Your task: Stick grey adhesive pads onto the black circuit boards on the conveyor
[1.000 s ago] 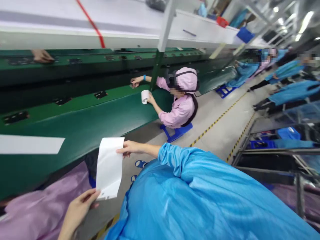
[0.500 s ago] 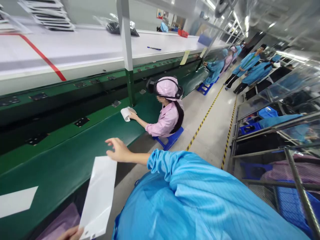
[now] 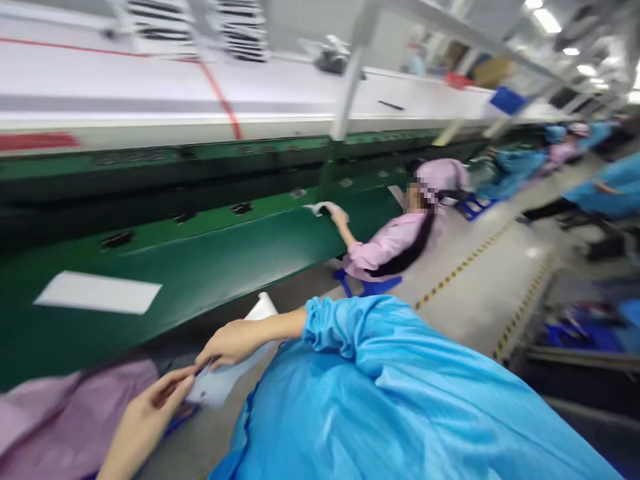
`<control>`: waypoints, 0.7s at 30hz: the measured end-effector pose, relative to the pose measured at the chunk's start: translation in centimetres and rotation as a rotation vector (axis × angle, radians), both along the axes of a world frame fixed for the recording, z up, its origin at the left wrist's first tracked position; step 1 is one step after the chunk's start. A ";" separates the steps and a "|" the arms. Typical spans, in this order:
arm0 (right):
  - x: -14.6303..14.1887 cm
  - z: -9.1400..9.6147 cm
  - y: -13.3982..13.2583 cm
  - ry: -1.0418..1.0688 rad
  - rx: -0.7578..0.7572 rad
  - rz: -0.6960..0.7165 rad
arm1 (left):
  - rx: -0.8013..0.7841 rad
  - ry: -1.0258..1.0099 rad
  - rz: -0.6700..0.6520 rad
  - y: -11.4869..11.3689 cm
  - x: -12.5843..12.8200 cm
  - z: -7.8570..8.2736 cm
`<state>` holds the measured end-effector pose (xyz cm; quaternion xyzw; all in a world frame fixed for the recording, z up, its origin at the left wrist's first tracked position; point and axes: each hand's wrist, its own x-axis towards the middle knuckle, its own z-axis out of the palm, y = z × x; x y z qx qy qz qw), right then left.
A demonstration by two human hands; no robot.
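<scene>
Ceiling lights (image 3: 547, 20) shine over a white shelf (image 3: 125, 83) and pale floor (image 3: 475, 300) with striped tape (image 3: 464, 266).

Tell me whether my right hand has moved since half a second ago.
Yes. Against the front edge of the green bench, the right hand has moved down the view: it overlapped that edge; now it is below, beside the left hand.

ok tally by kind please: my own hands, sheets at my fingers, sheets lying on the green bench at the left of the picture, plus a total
Own hands: 2 (left hand, right hand)
Sheets at your fingers: 1 (pale sheet, partly hidden)
Sheets lying there: 1 (white sheet)
Total: 4
</scene>
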<state>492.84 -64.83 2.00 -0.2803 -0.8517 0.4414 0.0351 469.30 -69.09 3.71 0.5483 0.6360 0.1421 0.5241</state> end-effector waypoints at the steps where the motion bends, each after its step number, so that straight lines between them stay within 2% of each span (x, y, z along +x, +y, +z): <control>1: -0.4 0.1 -0.4 0.000 -0.015 -0.026 | -0.048 -0.066 0.081 -1.3 -0.6 0.5; 3: -1.4 0.1 -1.0 0.048 -0.087 -0.052 | -0.050 -0.183 0.219 -3.9 -2.3 1.0; 6: -4.2 -0.1 -1.6 0.152 -0.238 0.009 | 0.010 -0.216 0.356 -8.2 -5.4 1.1; 9: -8.6 0.3 -2.6 0.178 -0.308 0.103 | 0.005 -0.169 0.427 -12.5 -8.2 1.6; 12: -13.5 1.3 -4.0 0.128 -0.306 0.180 | 0.046 -0.098 0.533 -15.7 -10.5 2.6; 15: -17.3 2.4 -5.3 0.058 -0.244 0.246 | 0.045 -0.004 0.643 -17.7 -13.1 3.4; 17: -18.5 2.8 -5.9 -0.035 -0.194 0.264 | 0.038 0.059 0.685 -18.6 -15.1 3.5; 19: -18.4 2.8 -6.4 -0.140 -0.177 0.254 | 0.067 0.142 0.694 -18.8 -16.9 3.3; 21: -17.1 2.3 -7.1 -0.198 -0.217 0.221 | 0.107 0.236 0.645 -18.3 -17.9 2.7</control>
